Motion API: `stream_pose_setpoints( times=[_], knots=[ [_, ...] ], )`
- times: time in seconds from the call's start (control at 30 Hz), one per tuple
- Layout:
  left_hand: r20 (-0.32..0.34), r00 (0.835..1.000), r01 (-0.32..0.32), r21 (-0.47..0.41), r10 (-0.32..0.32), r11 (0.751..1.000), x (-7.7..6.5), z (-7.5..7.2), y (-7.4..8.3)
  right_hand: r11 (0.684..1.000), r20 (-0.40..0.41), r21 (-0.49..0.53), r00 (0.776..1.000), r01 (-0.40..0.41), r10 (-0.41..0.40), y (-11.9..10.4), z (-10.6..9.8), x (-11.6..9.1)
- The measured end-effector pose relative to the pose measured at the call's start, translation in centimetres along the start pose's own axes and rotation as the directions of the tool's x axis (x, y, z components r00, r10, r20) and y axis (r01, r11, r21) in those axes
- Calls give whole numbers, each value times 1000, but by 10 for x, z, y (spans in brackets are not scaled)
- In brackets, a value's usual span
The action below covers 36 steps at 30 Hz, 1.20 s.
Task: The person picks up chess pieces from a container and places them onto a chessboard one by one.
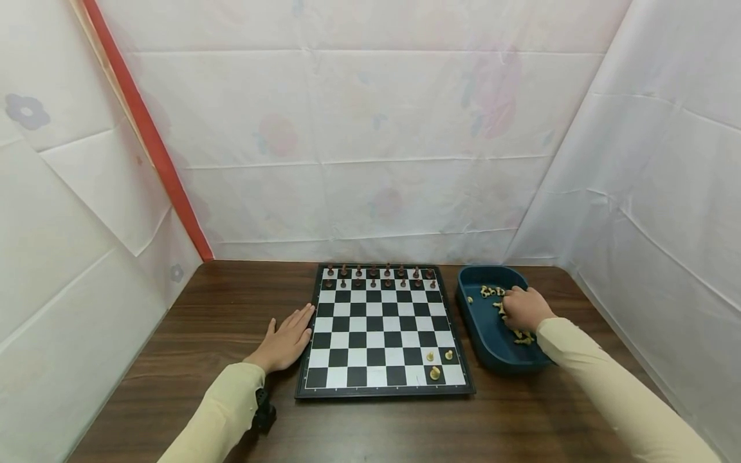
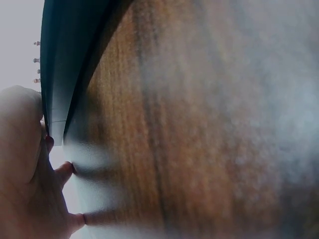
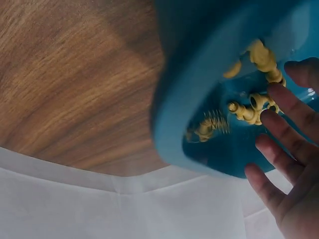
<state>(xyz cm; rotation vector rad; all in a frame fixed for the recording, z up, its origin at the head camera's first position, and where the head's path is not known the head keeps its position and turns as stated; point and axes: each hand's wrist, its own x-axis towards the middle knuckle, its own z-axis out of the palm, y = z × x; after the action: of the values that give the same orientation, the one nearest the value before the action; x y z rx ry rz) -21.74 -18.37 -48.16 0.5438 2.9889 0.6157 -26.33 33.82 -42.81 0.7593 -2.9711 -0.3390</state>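
My left hand (image 1: 285,341) lies with fingers straight on the table, its fingertips at the left edge of the chessboard (image 1: 384,391). In the left wrist view that hand (image 2: 25,169) is beside the board's dark side (image 2: 67,55). My right hand (image 1: 525,310) reaches down into a blue tray (image 1: 498,363) right of the board. There, the right wrist view shows its fingers (image 3: 281,129) spread and gently bent over loose pale yellow chess pieces (image 3: 244,113); a firm hold on any piece is not visible.
Dark red chess pieces (image 1: 373,273) fill the board's two far rows. Near the front right corner stand a larger pale piece (image 1: 435,373) and two pawns (image 1: 430,355). White sheeting (image 1: 370,128) hangs behind the brown table (image 1: 359,431) and at both sides.
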Motion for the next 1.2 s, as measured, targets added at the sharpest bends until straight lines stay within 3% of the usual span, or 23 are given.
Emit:
stream_pose_setpoints(
  times=[0.53, 1.2],
  knots=[
    [3, 1000, 2, 5, -2, 1000, 0, 0, 2, 998, 1, -34, 999, -48, 48, -3, 11, -2],
    [8, 1000, 7, 12, -7, 1000, 1, 0, 1, 990, -30, 131, 998, -47, 52, -2, -16, 2]
  ],
)
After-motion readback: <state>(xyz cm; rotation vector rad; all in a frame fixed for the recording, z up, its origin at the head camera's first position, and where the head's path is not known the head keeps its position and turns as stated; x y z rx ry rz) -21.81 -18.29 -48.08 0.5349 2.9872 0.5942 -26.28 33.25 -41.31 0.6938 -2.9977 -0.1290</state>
